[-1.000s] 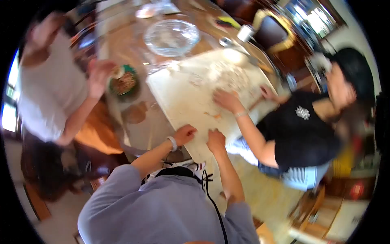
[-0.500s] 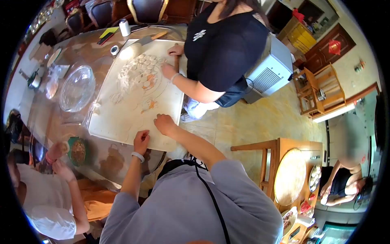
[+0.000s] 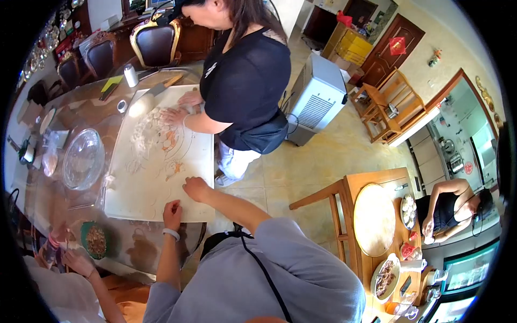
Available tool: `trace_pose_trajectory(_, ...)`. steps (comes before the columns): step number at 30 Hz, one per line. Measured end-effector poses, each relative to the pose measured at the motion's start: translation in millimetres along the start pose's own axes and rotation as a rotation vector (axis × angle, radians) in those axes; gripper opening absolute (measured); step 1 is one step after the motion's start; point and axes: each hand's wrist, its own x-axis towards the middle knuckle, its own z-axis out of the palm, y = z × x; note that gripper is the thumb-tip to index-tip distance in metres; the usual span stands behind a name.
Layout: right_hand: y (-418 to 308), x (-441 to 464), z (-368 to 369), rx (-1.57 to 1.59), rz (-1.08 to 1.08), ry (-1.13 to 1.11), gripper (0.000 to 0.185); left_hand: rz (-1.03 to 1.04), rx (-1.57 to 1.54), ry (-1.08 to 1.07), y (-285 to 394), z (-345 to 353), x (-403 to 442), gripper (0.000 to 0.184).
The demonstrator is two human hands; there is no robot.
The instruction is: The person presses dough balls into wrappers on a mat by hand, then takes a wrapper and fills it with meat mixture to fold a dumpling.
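My left hand (image 3: 172,215) rests at the near edge of the white board (image 3: 129,194), its fingers curled; whether anything is in them is too small to tell. Further right, my right hand (image 3: 197,189) lies on the board near its right edge, fingers bent and their tips hidden. Beyond my hands, an orange printed pattern (image 3: 174,169) shows on the board. Small floured dough pieces (image 3: 144,132) lie towards the far end, beside a large pale dough lump (image 3: 141,106). A co-worker in black has both hands on the board by the dough pieces.
A clear bowl (image 3: 83,159) stands left of the board, a green bowl of filling (image 3: 96,240) nearer. Another person in white sits at lower left. At right, a wooden table (image 3: 350,185) holds a round tray (image 3: 375,219) and dishes; a third person stands behind it.
The view has swung right, bringing the side table and kitchen into sight. The co-worker's hands have moved together over the board. My hands stay near its close edge.
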Motion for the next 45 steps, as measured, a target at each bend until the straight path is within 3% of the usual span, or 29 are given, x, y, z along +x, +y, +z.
trace_pose_trajectory(9, -0.8, -5.9, -3.4, 0.022, 0.025, 0.007, 0.019, -0.019, -0.024, -0.018, 8.3, -0.3, 0.3, 0.021)
trace_pose_trajectory(12, -1.2, -4.2, -1.1, 0.035, 0.020, 0.006, 0.019, -0.010, 0.104, -0.019, 5.8, -1.7, 0.8, 0.020)
trace_pose_trajectory(20, 1.7, -0.1, -6.9, -0.013, 0.000, -0.082, 0.026, 0.001, 0.005, 0.045, 2.5, 0.9, -2.1, 0.019)
trace_pose_trajectory(22, 1.4, 2.6, -6.9, -0.066, -0.025, -0.099, 0.031, 0.060, 0.056, 0.094, -6.0, 3.5, -2.5, 0.020)
trace_pose_trajectory(24, 4.5, 6.5, -10.2, -0.120, -0.093, -0.171, 0.031, -0.009, 0.084, 0.076, -10.1, 6.8, -0.1, 0.018)
trace_pose_trajectory(27, 12.2, 11.0, 0.4, -0.111, -0.138, -0.105, 0.032, -0.046, 0.007, 0.123, 12.6, 3.8, -2.5, 0.019)
trace_pose_trajectory(31, 4.6, 9.2, -15.9, -0.223, -0.184, -0.149, 0.043, -0.018, 0.054, 0.135, 2.6, 11.0, -3.1, 0.023)
trace_pose_trajectory(45, 1.7, 18.3, -25.3, -0.272, -0.315, -0.251, 0.038, -0.130, 0.124, 0.212, 11.7, 16.1, -3.4, 0.022)
